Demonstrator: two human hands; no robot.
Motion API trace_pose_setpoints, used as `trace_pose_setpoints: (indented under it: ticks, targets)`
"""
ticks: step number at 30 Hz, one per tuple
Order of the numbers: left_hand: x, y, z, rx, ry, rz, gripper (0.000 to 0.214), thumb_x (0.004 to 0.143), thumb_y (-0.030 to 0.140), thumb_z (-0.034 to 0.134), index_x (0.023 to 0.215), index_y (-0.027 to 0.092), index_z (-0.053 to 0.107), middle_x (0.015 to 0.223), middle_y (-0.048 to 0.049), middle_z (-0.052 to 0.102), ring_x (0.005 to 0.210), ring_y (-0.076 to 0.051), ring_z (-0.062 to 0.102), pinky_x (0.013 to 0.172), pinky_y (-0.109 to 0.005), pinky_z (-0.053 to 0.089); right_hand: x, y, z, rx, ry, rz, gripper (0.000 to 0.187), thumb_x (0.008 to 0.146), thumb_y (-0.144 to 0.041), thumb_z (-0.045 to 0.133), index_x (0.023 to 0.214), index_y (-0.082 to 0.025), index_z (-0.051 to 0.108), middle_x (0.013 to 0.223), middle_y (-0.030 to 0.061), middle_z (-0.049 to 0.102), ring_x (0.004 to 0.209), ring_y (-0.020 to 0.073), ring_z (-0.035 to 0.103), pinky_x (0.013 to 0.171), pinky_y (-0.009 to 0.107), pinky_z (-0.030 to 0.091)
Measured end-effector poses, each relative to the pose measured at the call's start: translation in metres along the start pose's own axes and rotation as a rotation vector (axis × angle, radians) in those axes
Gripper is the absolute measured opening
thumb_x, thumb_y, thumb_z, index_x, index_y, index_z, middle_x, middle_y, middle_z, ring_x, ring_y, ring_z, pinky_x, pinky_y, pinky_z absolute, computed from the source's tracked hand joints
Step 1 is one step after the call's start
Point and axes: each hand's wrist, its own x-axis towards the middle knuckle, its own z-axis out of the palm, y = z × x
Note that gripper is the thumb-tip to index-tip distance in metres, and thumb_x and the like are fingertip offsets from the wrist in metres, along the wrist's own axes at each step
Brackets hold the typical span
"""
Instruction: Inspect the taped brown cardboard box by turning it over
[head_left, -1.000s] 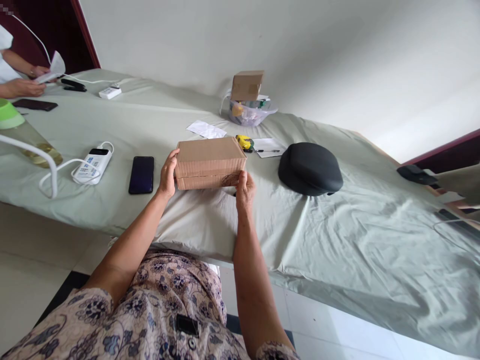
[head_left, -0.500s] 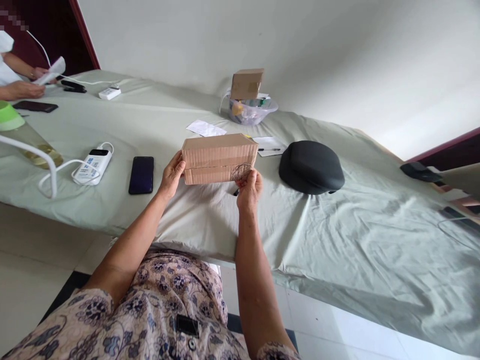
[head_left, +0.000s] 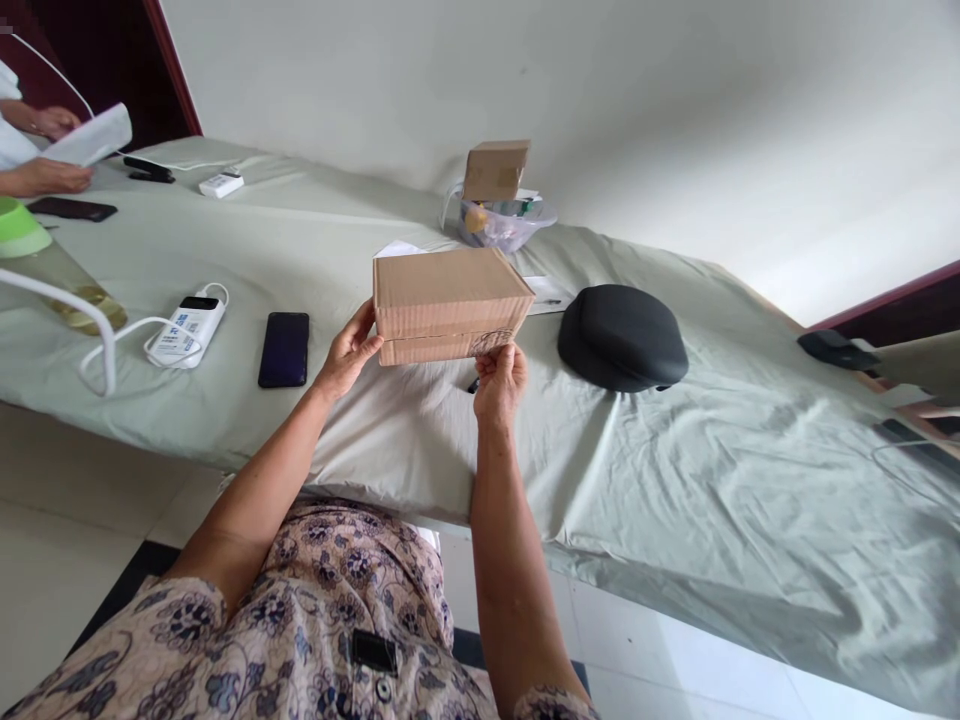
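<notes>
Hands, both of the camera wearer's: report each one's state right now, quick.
Left hand: closed, holding the cardboard box by its left end.
Right hand: closed, holding the same box near its lower right corner.

Brown box [head_left: 448,290], blue-flowered beige garment [head_left: 300,620], black case [head_left: 622,335]
</notes>
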Motion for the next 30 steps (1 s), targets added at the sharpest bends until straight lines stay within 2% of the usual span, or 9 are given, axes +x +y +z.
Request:
trace_pose_setpoints:
  ticks: [4,10,13,15,18,21,25,28,30]
  targets:
    - [-0.001,0.000,0.000,0.001,-0.058,0.006,0.090,0.077,0.070,0.074,0.153,0.031,0.044,0.166,-0.0094,0.036,0.157,-0.030,0.028,0.130,-0.048,0.028,0.004,0.003,-0.003,0.089,0.018,-0.027,0.045,0.083,-0.066,0.068,0.093,-0.023,0.058,0.070,-0.0069,0.052,0.057,0.0065,0.051,0.056,0.019,0.044]
    - [-0.003,-0.004,0.004,-0.002,-0.180,-0.004,0.098,0.079,0.058,0.079,0.159,0.036,0.028,0.171,-0.0089,0.021,0.159,-0.035,0.020,0.117,-0.052,0.046,0.002,-0.003,-0.001,0.130,0.009,-0.010,0.044,0.080,-0.053,0.075,0.110,-0.027,0.057,0.081,-0.0063,0.055,0.062,0.0058,0.053,0.061,0.019,0.045]
    - [-0.004,-0.011,0.005,0.020,-0.210,-0.008,0.106,0.078,0.050,0.081,0.161,0.040,0.016,0.173,-0.0091,0.013,0.158,-0.036,0.020,0.110,-0.051,0.053,-0.006,-0.008,0.003,0.048,-0.045,0.021,0.064,0.079,-0.049,0.075,0.135,-0.033,0.048,0.088,-0.0059,0.056,0.068,0.0065,0.056,0.063,0.019,0.045]
    - [-0.005,-0.015,0.006,0.039,-0.212,-0.013,0.114,0.078,0.046,0.081,0.162,0.041,0.004,0.172,-0.0113,0.015,0.156,-0.037,0.025,0.104,-0.049,0.058,-0.012,-0.011,0.006,-0.047,-0.095,0.040,0.082,0.077,-0.047,0.076,0.148,-0.036,0.036,0.091,-0.0054,0.055,0.072,0.0078,0.058,0.062,0.019,0.045]
    - [-0.007,-0.020,0.006,0.090,-0.199,-0.015,0.122,0.078,0.043,0.080,0.161,0.041,-0.010,0.170,-0.0147,0.019,0.154,-0.038,0.031,0.095,-0.045,0.063,-0.017,-0.011,0.009,-0.152,-0.145,0.061,0.112,0.068,-0.047,0.083,0.158,-0.036,0.016,0.093,-0.0048,0.053,0.073,0.0098,0.060,0.061,0.020,0.046]
    - [-0.010,-0.020,0.006,0.187,-0.174,0.015,0.124,0.079,0.040,0.080,0.161,0.039,-0.013,0.171,-0.0166,0.015,0.152,-0.037,0.034,0.092,-0.043,0.064,-0.021,-0.007,0.013,-0.193,-0.154,0.076,0.133,0.060,-0.053,0.087,0.160,-0.035,0.001,0.094,-0.0044,0.052,0.070,0.0109,0.059,0.061,0.024,0.050]
    - [-0.012,-0.019,0.008,0.376,-0.085,0.081,0.128,0.077,0.039,0.083,0.162,0.034,-0.012,0.171,-0.0190,0.011,0.153,-0.037,0.034,0.104,-0.048,0.058,-0.026,0.000,0.017,-0.247,-0.208,0.078,0.135,0.062,-0.060,0.085,0.159,-0.033,-0.004,0.094,-0.0035,0.053,0.068,0.0119,0.059,0.064,0.026,0.052]
    - [-0.012,-0.020,0.007,0.515,0.062,0.120,0.135,0.071,0.039,0.090,0.162,0.031,-0.009,0.171,-0.0194,0.011,0.158,-0.036,0.022,0.123,-0.054,0.039,-0.031,0.001,0.019,-0.295,-0.278,0.075,0.133,0.064,-0.062,0.083,0.160,-0.030,-0.003,0.096,-0.0010,0.056,0.069,0.0132,0.060,0.064,0.027,0.053]
    - [-0.012,-0.020,0.007,0.564,0.137,0.112,0.139,0.067,0.039,0.093,0.162,0.031,-0.008,0.171,-0.0192,0.012,0.159,-0.036,0.020,0.128,-0.055,0.029,-0.035,0.002,0.020,-0.353,-0.307,0.059,0.129,0.066,-0.063,0.082,0.160,-0.029,0.001,0.101,0.0017,0.058,0.070,0.0142,0.061,0.063,0.027,0.054]
